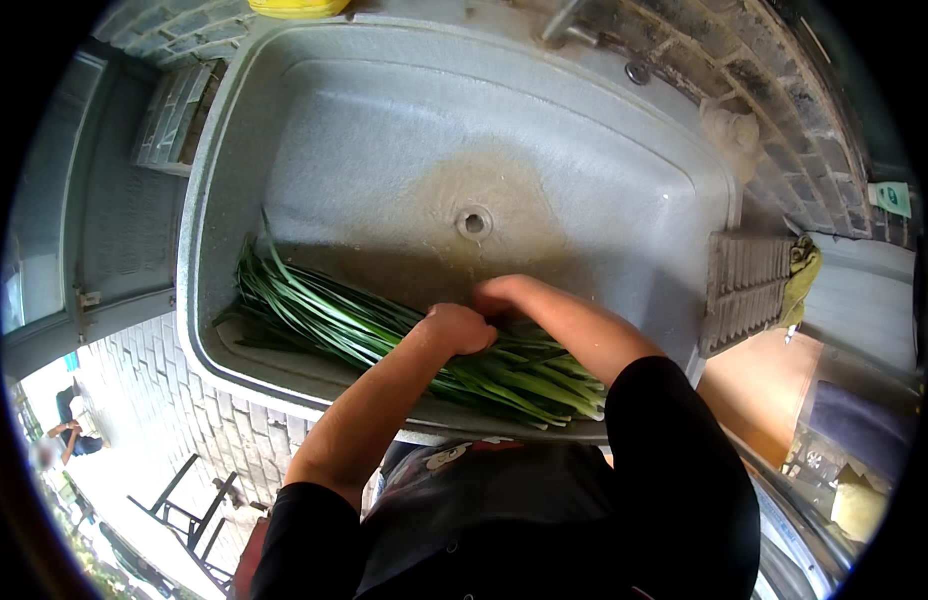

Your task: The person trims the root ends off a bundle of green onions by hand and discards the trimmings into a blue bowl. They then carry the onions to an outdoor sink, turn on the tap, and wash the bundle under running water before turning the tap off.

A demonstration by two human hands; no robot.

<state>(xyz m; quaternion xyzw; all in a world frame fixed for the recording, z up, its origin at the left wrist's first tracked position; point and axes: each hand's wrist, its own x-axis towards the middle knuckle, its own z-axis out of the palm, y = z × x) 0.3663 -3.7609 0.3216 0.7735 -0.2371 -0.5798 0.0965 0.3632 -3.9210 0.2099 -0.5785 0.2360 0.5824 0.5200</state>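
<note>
A large bundle of long green scallion-like leaves (344, 315) lies along the near side of a grey stone-like sink basin (374, 135). Its pale stem ends point to the right, near my right forearm. My left hand (462, 330) is curled closed over the middle of the bundle, its fingers mostly hidden. Just beyond it, my right hand (500, 295) bends down at the far edge of the greens. Its fingertips are out of sight, so what it holds is unclear. A round drain (473, 221) lies past both hands, with shallow brownish water around it.
A metal tap (561, 26) juts over the sink's far rim. At the right stand a ridged washboard (745, 289) and a green cloth (801, 281). Behind the sink runs a brick wall (786, 112). A yellow container (299, 6) stands at the far left; a person (77, 427) is in the distance.
</note>
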